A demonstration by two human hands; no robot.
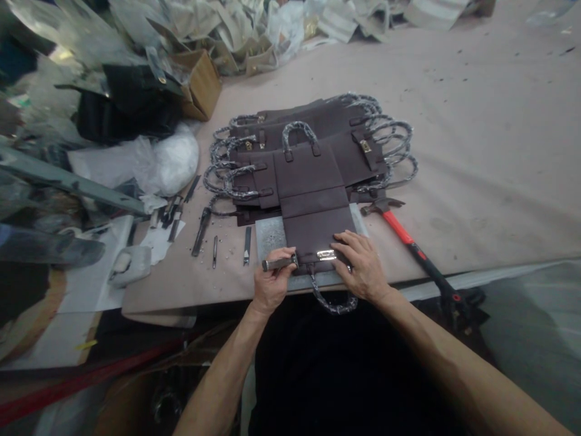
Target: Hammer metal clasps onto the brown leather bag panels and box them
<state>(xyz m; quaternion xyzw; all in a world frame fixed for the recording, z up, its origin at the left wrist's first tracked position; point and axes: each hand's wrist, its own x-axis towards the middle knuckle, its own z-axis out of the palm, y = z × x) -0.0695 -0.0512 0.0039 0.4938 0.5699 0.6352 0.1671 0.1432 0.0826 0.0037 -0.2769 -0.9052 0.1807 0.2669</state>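
A dark brown flat bag panel (313, 206) with a wrapped handle at each end lies on a grey metal plate (270, 236) at the table's near edge. My left hand (272, 281) is closed round a metal punch tool (278, 263) lying sideways, its tip at the panel's near edge. My right hand (358, 263) presses fingers down on the panel beside a shiny metal clasp plate (327, 255). The panel's near handle (333, 303) hangs over the table edge.
A stack of similar brown bag panels (318, 130) with wrapped handles lies behind. A hammer with an orange and black handle (408, 239) lies to the right. Several punches and small tools (213, 233) lie to the left, beyond them plastic bags, a cardboard box (202, 82) and clutter.
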